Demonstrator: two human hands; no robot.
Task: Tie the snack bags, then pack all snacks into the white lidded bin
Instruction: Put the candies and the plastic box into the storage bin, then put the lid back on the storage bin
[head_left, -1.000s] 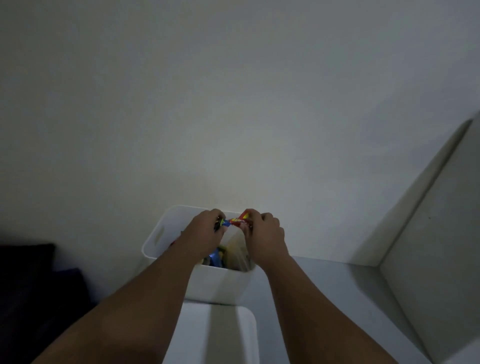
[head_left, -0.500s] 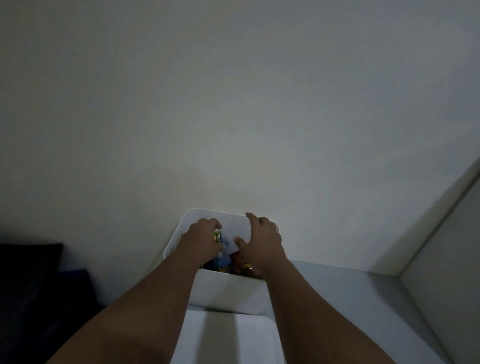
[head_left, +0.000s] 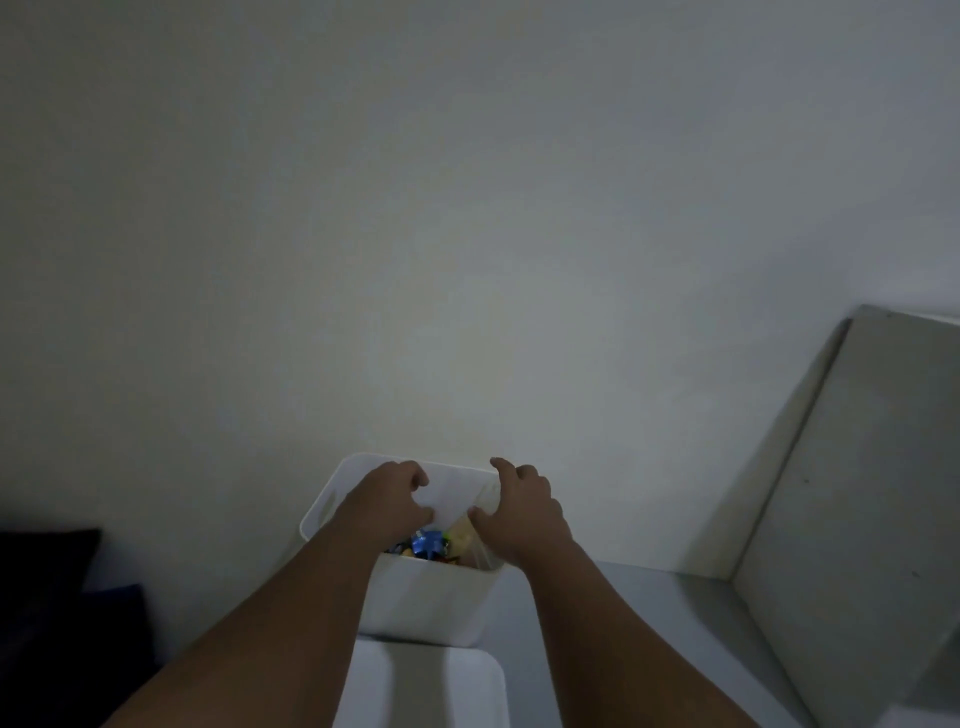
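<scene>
In the lower centre of the frame a white bin (head_left: 426, 597) stands open on a grey surface (head_left: 649, 618), against a pale wall (head_left: 467, 234). Colourful snacks (head_left: 428, 543) lie inside it, too dim to tell apart. The left hand (head_left: 389, 501) and right hand (head_left: 524, 514) hover over the opening, fingers loosely curved, nothing visibly held. A white lid (head_left: 421, 686) lies flat at the bottom edge, just below the bin. A grey panel (head_left: 857, 493) rises at the right, and a dark shape (head_left: 47, 597) fills the lower left.

One bin (head_left: 431, 597), one lid (head_left: 426, 691), two grips (head_left: 387, 501) (head_left: 519, 514)
</scene>
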